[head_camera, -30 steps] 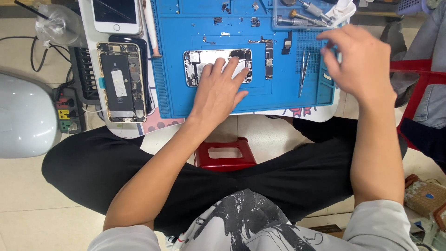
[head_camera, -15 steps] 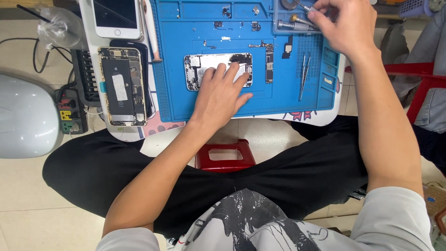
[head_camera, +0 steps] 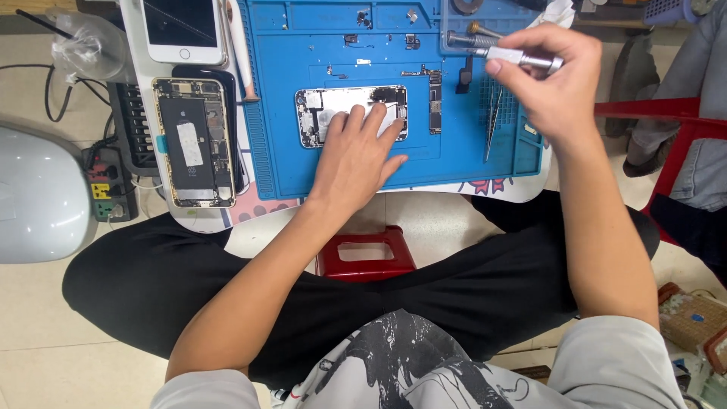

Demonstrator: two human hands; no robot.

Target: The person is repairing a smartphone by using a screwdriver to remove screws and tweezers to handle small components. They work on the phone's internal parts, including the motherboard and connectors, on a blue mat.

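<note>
A person seated on a red stool worked over a stripped phone housing that lay near the middle of a blue repair mat. The left hand lay spread and flat, fingertips pressed on the housing's near edge to pin it down. The right hand hovered above the mat's far right corner, closed around a slim metal screwdriver held level, its tip not visible. Tweezers and a loose circuit board lay on the mat just to the right of the housing. Off the mat's left edge rested a second opened phone and a white phone, face up. The work appeared to stand at the fetching of a tool; bringing it to bear would have called for turning the driver upright and setting its tip squarely on a small fastener while the left hand held the housing steady.
</note>
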